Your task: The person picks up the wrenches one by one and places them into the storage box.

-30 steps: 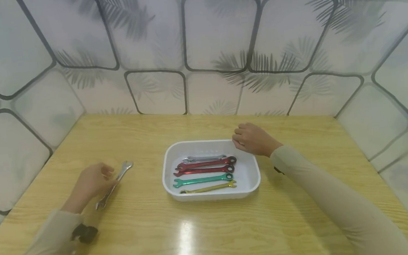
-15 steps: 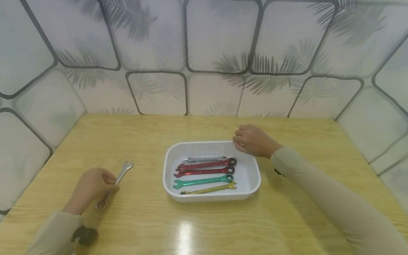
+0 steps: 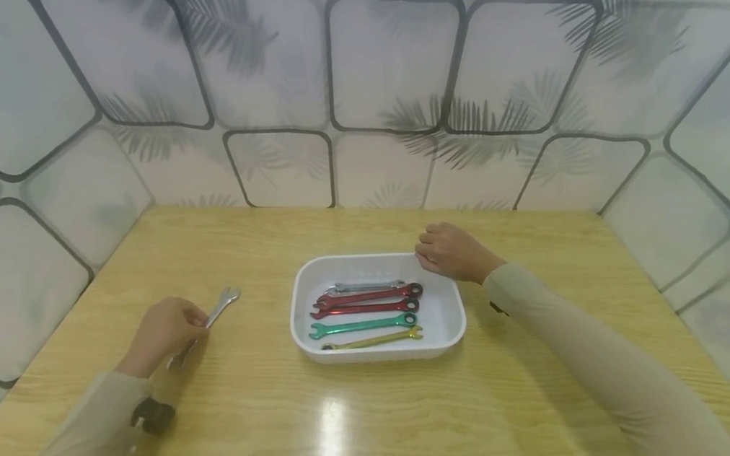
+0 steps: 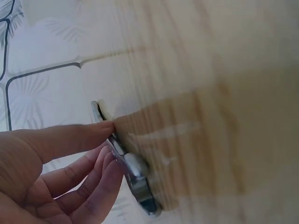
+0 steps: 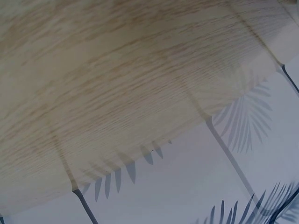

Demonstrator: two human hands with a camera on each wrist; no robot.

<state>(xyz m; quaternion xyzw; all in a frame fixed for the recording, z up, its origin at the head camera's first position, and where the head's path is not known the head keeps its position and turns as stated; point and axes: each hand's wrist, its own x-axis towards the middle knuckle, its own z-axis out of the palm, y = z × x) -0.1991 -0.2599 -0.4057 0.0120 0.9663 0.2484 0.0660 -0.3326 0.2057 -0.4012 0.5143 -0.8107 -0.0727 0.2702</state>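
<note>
On the left of the table, my left hand (image 3: pixel 164 332) pinches a silver wrench (image 3: pixel 220 307) at the middle of its shank. The left wrist view shows the thumb and fingers on either side of the wrench (image 4: pixel 136 176), whose ends stick out past them, close over the wood. My right hand (image 3: pixel 453 253), fingers curled, grips the back right corner of a white plastic tray (image 3: pixel 382 354). In the tray lie silver wrenches (image 3: pixel 370 285), two red wrenches (image 3: pixel 371 295), a green wrench (image 3: pixel 360 325) and a yellow wrench (image 3: pixel 375 340). The right wrist view does not show the hand.
The light wooden table (image 3: pixel 260 440) runs back to a wall (image 3: pixel 379 161) with a leaf and rounded-frame pattern, and similar panels stand at both sides. A dark wrist device (image 3: pixel 153 416) sits under the left sleeve.
A second ago the left fingers were apart beside the wrench; they have closed on its shank, and the wrench has shifted slightly. The right hand and the tray have stayed in place.
</note>
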